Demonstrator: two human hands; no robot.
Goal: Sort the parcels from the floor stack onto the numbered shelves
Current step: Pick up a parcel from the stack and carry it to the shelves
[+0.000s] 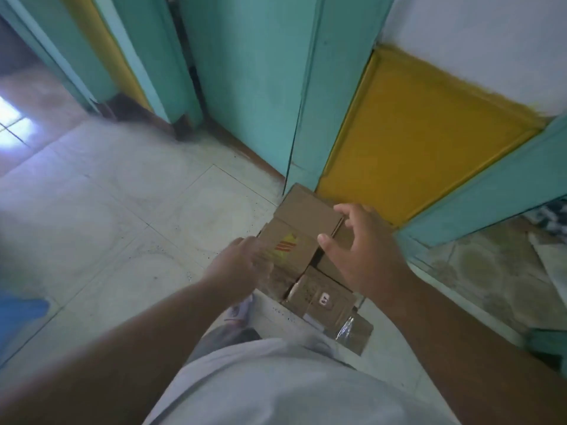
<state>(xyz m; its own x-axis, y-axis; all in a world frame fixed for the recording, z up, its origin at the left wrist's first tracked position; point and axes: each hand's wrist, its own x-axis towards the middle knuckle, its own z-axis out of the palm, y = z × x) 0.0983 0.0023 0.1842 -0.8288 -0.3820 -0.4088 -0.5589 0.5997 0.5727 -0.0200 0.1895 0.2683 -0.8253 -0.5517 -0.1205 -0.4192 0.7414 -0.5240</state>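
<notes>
Between the hands, a stack of brown cardboard parcels (310, 265) stands on the pale tiled floor (129, 191), at the foot of a teal and yellow wall. Left hand (237, 266): reaching to the near left corner of the uppermost printed parcel (290, 248), fingers extended toward its edge; motion blur hides whether they touch or grip it. Right hand (357, 250): spread above the right side of the stack, thumb (329, 243) near the printed parcel's right edge, fingertips (343, 210) at the corner of a plain parcel (305, 207) lying just beyond; the fingers are loosely bent and wrap nothing visible. The two hands are apart, one on either side of the printed parcel, which bears a red and yellow mark on its top. Nearer the person than the hands, a lower parcel (322, 297) carries a small white label, and a film-wrapped parcel (352, 331) lies just beside it on the floor. Below the left hand, a shoe (239, 311) rests on the floor close to the stack. Beyond the right hand, a yellow panel (423, 142) is framed by teal boards (254, 87). Far left of the left hand, a blue object (21, 311) shows at the picture's edge, too blurred to identify. A light grey shirt (276, 384) fills the lower centre.
</notes>
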